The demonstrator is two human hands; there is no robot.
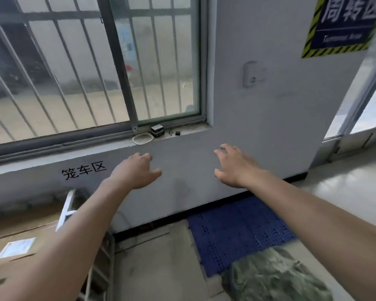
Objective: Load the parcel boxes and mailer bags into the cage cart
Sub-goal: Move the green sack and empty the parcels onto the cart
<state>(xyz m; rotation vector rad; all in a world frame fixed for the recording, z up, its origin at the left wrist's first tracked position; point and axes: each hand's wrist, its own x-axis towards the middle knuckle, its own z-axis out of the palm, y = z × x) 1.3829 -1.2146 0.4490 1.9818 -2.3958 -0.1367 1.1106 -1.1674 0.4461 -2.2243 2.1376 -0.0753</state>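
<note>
Both arms reach forward toward the grey wall under a barred window. My left hand hangs in the air with relaxed fingers and holds nothing. My right hand is likewise spread and empty. At the lower left stands the cage cart, its white metal frame showing. Inside it lie brown cardboard parcel boxes, one bearing a white label. No mailer bag is in view.
A blue perforated plastic pallet lies on the floor against the wall. My camouflage trouser leg is at the bottom right. A small dish and a little black box sit on the window sill. A doorway opens at right.
</note>
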